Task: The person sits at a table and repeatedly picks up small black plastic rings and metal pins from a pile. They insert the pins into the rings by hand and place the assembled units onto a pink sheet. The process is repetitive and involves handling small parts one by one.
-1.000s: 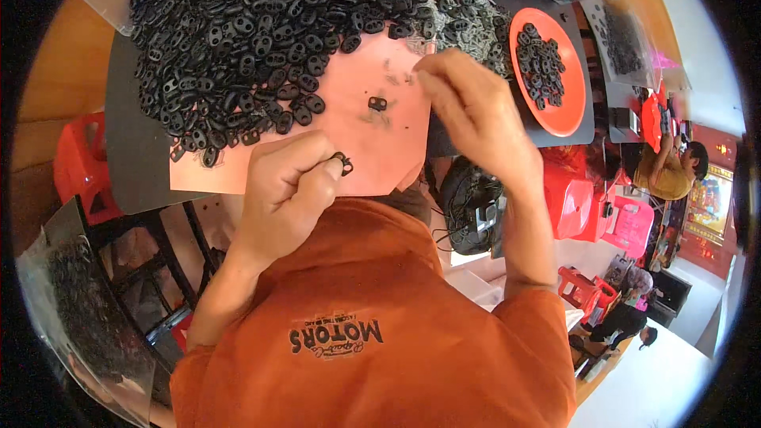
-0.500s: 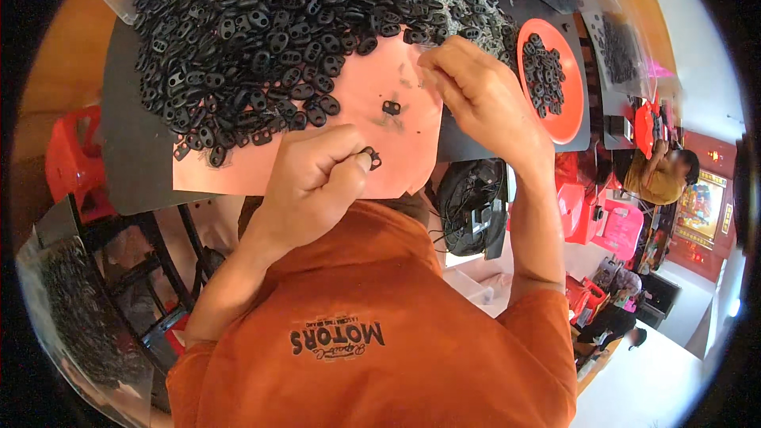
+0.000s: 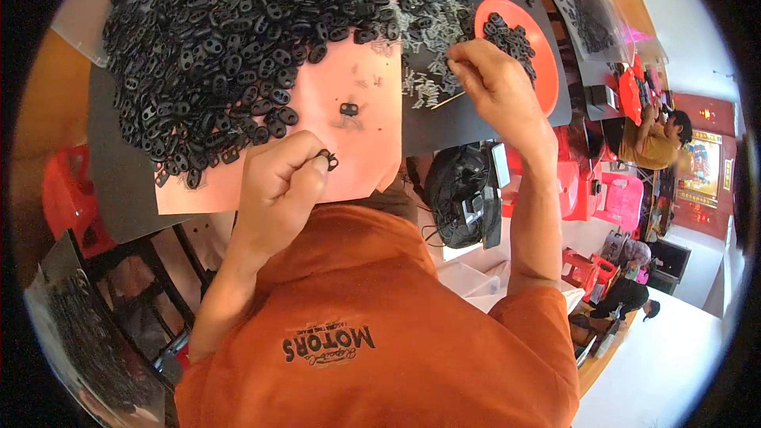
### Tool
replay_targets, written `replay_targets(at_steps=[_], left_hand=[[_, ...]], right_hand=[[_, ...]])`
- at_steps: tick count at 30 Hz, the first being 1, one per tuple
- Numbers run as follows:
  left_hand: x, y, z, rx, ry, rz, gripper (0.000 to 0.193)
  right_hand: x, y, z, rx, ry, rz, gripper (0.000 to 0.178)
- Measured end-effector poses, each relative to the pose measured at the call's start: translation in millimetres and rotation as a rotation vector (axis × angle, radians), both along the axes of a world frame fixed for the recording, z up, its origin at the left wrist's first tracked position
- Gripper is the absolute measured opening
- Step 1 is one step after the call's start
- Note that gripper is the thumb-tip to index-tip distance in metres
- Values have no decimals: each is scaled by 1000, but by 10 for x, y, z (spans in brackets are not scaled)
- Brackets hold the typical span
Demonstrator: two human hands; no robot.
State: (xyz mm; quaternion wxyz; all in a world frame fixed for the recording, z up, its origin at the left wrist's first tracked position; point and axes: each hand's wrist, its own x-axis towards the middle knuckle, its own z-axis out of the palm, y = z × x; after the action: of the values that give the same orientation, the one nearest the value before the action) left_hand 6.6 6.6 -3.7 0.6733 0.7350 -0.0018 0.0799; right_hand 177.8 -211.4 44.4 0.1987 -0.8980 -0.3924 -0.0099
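My left hand is closed in a pinch on a small black two-hole cord lock, held low over the near part of a pink sheet. My right hand hovers at the right, past the sheet's edge, between scattered small silvery spring-like pieces and a red plate. Its thumb and fingers are drawn together; whatever sits between the tips is too small to make out. One black piece lies alone on the sheet. A big heap of black cord locks covers the left and far side.
Black pieces lie in the red plate. A thin stick rests on the dark tabletop. Below the table's right edge sits a black bag. Red stools stand around, and other people sit farther right.
My right hand has moved right, off the sheet's edge toward the silvery pieces and the plate. The left still grips its cord lock. The whole view has shifted slightly.
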Motion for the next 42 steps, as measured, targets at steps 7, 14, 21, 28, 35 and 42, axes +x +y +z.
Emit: replay_targets(at_steps=[7, 14, 21, 28, 35, 42], left_hand=[[9, -68, 17, -65, -22, 27, 15], [-17, -75, 11, -48, 17, 32, 16], [-16, -64, 3, -47, 19, 19, 18], [-13, -51, -11, -54, 1, 8, 17], [-6, -22, -20, -55, 5, -12, 18], [-11, -35, 9, -71, -11, -3, 19]], right_hand=[[52, 99, -33, -31, -55, 65, 15], [171, 198, -125, -69, -97, 112, 11], [203, 227, -169, -149, -121, 102, 11], [204, 107, -115, -87, -70, 124, 14], [185, 215, -80, -142, -20, 173, 13], [254, 224, -186, -189, -87, 186, 11]])
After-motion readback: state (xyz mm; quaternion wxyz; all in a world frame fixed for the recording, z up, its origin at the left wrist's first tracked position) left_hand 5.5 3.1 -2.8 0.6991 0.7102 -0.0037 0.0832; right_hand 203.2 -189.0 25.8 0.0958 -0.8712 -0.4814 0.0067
